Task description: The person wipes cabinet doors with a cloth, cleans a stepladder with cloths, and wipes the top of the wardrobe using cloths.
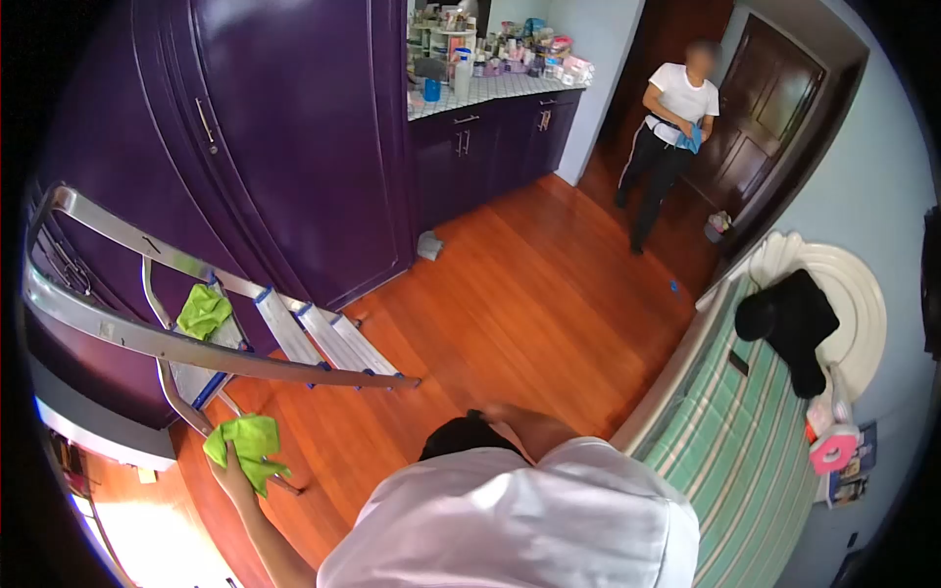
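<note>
My left hand [229, 474] is closed on a lime-green cloth [253, 448], which hangs loosely beside the metal leg of a stepladder [157, 338]. Another green cloth [204, 312] lies crumpled on the ladder's platform, between the side rails. My right hand [493, 412] is low in front of my body, close to the black clothing at my waist. Its fingers are too small and unclear to make out, so I cannot tell whether it holds anything. My white top [529, 519] fills the bottom of the view.
Purple wardrobe doors [294, 147] stand behind the ladder. A tiled counter [490, 91] carries many bottles. Near the brown door, another person [684, 103] holds a blue cloth [690, 139]. A bed with a striped green cover [696, 441] is on the right. A grey cloth [429, 245] lies on the floor.
</note>
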Available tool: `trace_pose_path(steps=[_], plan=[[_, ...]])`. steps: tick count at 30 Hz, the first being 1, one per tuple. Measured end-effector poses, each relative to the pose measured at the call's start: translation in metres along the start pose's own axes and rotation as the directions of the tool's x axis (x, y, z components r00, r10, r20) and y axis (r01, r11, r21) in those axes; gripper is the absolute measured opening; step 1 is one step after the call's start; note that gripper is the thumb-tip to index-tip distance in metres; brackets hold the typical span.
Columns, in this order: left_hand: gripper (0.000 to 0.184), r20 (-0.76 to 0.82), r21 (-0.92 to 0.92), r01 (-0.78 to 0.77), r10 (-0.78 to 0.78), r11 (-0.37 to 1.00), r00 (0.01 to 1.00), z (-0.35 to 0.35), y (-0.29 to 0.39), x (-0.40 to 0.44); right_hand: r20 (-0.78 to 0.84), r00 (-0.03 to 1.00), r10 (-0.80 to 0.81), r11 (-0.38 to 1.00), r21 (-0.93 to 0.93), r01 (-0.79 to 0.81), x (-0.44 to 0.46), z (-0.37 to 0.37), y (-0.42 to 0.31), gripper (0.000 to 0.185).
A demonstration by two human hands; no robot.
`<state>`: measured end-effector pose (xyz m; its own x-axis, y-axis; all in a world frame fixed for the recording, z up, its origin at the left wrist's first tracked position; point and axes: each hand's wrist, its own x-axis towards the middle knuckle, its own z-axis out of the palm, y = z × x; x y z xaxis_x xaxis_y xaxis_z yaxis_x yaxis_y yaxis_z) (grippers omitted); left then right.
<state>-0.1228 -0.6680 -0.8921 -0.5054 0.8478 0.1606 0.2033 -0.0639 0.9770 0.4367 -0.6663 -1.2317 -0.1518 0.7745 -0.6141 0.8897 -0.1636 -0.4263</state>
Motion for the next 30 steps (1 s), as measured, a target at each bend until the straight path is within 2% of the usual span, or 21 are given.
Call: trace_pose_path(steps=[3, 5, 8, 9, 12, 14, 17, 18, 21, 24, 25, 26, 27, 28, 30], plan=[[0.041, -0.058, -0.138, 0.174, -0.183, 0.975, 0.981, -0.027, -0.015, -0.036, 0.022, 0.989, -0.147, 0.989, 0.013, 0.147, -0.016, -0.034, -0.059, 0.030], [0.050, -0.059, -0.264, 0.286, -0.311, 0.921, 0.948, -0.057, -0.045, -0.048, -0.061, 0.969, -0.239, 0.970, 0.026, 0.241, -0.016, -0.034, -0.077, 0.029], [0.062, -0.240, -0.372, 0.372, -0.475, 0.850, 0.847, -0.068, -0.057, -0.080, -0.103, 0.947, -0.304, 0.953, -0.044, 0.301, -0.013, -0.027, -0.079, 0.029], [0.060, -0.256, -0.418, 0.378, -0.506, 0.826, 0.823, -0.077, -0.065, -0.090, -0.102, 0.943, -0.317, 0.947, -0.083, 0.310, -0.011, -0.025, -0.077, 0.029], [0.059, -0.308, -0.544, 0.376, -0.595, 0.750, 0.742, -0.097, -0.090, -0.116, 0.112, 0.982, -0.154, 0.985, -0.065, 0.161, -0.006, -0.018, -0.061, 0.033], [0.060, -0.310, -0.578, 0.399, -0.644, 0.712, 0.699, -0.098, -0.098, -0.128, 0.173, 0.982, -0.078, 0.988, -0.117, 0.099, 0.026, 0.015, -0.014, 0.036], [0.060, -0.311, -0.614, 0.423, -0.697, 0.666, 0.646, -0.103, -0.111, -0.149, 0.197, 0.979, -0.054, 0.974, -0.208, 0.095, 0.083, 0.076, 0.063, 0.040], [0.060, -0.306, -0.619, 0.433, -0.709, 0.655, 0.636, -0.102, -0.114, -0.153, 0.200, 0.978, -0.067, 0.964, -0.239, 0.115, 0.080, 0.073, 0.063, 0.041], [0.060, -0.267, -0.617, 0.466, -0.726, 0.634, 0.634, -0.101, -0.115, -0.158, 0.232, 0.973, -0.013, 0.994, -0.100, 0.037, 0.050, 0.048, 0.036, 0.040], [0.060, -0.156, -0.547, 0.551, -0.723, 0.630, 0.673, -0.104, -0.102, -0.165, 0.168, 0.970, -0.178, 0.924, -0.311, 0.223, 0.094, 0.059, 0.042, 0.038], [0.060, -0.106, -0.500, 0.588, -0.719, 0.636, 0.687, -0.101, -0.090, -0.169, 0.149, 0.933, -0.327, 0.879, -0.315, 0.358, 0.099, 0.055, 0.042, 0.033], [0.061, -0.043, -0.431, 0.633, -0.715, 0.643, 0.698, -0.093, -0.068, -0.171, 0.118, 0.938, -0.326, 0.914, -0.212, 0.345, 0.084, 0.032, 0.020, 0.028], [0.061, 0.017, -0.346, 0.667, -0.706, 0.660, 0.708, -0.088, -0.048, -0.168, 0.077, 0.953, -0.293, 0.955, -0.014, 0.295, 0.071, 0.009, 0.000, 0.024], [0.061, 0.060, -0.261, 0.679, -0.691, 0.686, 0.720, -0.082, -0.023, -0.161, 0.068, 0.951, -0.302, 0.949, 0.112, 0.293, 0.060, -0.010, -0.026, 0.021], [0.061, 0.073, -0.151, 0.615, -0.612, 0.774, 0.787, -0.076, 0.019, -0.139, 0.095, 0.935, -0.342, 0.928, 0.192, 0.320, 0.040, -0.040, -0.074, 0.018]])
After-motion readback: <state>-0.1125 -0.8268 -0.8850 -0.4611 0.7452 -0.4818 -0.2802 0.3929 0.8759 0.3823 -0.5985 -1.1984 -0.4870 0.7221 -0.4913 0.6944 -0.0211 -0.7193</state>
